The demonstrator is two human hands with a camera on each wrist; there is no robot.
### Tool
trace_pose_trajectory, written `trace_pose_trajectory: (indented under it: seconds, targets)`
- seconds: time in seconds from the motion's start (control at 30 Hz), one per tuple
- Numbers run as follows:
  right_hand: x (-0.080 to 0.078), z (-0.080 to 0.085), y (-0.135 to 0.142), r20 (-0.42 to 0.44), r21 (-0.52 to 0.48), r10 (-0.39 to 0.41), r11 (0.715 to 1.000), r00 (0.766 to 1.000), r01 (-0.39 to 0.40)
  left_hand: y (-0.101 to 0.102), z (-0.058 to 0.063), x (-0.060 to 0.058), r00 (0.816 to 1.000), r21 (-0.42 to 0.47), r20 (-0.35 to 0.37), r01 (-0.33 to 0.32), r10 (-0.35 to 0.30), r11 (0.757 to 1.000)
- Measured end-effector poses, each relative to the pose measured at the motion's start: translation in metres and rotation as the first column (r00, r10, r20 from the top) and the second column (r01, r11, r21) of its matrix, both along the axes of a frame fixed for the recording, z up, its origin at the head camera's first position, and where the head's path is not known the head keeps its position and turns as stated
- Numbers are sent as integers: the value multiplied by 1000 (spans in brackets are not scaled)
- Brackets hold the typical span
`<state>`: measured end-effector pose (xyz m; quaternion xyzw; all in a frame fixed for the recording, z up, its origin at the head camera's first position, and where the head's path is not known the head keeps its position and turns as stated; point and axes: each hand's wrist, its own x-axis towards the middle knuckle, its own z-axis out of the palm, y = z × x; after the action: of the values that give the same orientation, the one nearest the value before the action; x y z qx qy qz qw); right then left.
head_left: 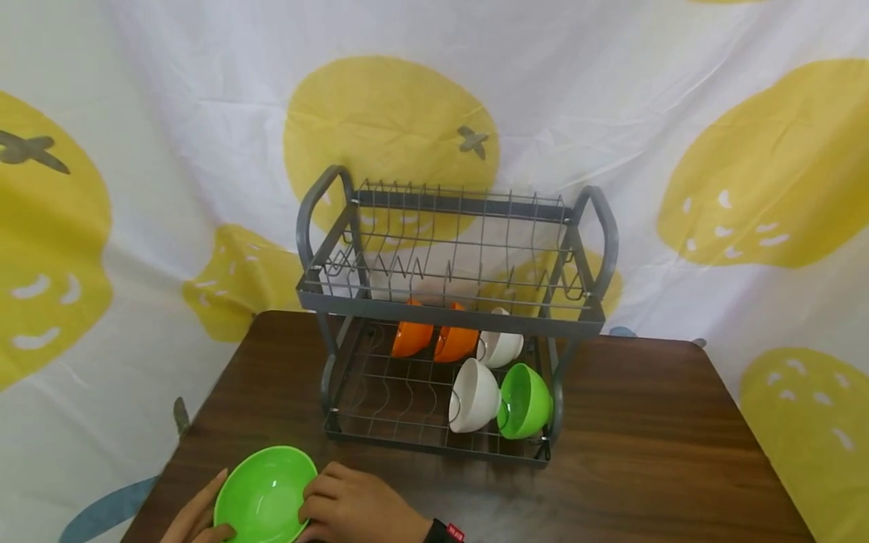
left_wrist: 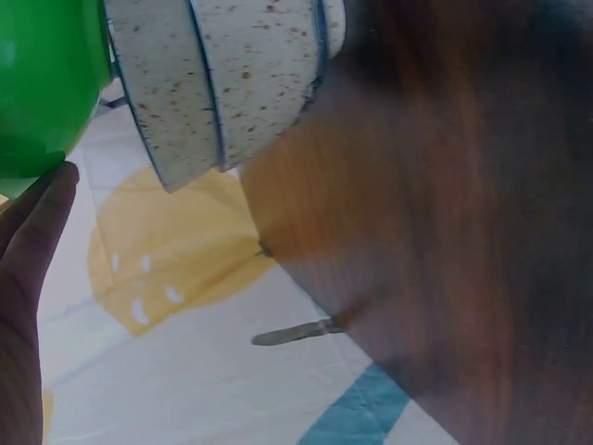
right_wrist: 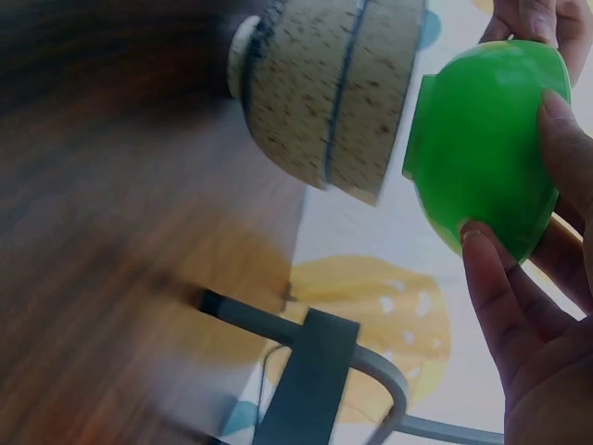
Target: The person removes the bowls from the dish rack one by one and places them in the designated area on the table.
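Note:
A bright green bowl (head_left: 266,490) is held between both hands at the front left, its open side facing up. My left hand (head_left: 195,519) grips its left side, with the thumb over the rim. On the opposite side, my right hand (head_left: 363,504) holds the rim, and its fingers spread along the outer wall in the right wrist view. Stacked cream speckled bowls (right_wrist: 315,93) with blue edges stand on the table just below the green bowl, as both wrist views show. From the head view the green bowl hides that stack.
A grey two-tier dish rack (head_left: 448,309) stands mid-table. On its lower tier lean two orange bowls (head_left: 413,337), two white bowls (head_left: 473,396) and another green bowl (head_left: 526,402). Its upper tier has wire slots. Behind the wooden table (head_left: 652,437) hangs a lemon-print cloth (head_left: 224,151).

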<state>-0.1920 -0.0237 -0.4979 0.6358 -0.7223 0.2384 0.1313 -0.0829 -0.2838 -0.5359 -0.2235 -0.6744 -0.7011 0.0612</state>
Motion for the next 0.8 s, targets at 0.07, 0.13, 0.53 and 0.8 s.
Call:
trace_pose_trajectory:
  seconds: [0.07,0.13,0.53,0.8]
  targets:
    - [0,-4,-1,-34,14,-10,1000,999,10,-6,-10,-4,994,76,-40,105,-102,992]
    - [0,-6,-2,-47,30,-16,999,999,17,-11,-19,-7,983,70,-108,159,-151,985]
    - [1,-17,-12,-34,130,-16,991,999,20,-21,-48,-11,956,177,-205,248,-211,952]
    - [0,-25,-19,-37,147,-2,989,999,7,-29,-60,-17,900,388,-167,435,-403,812]
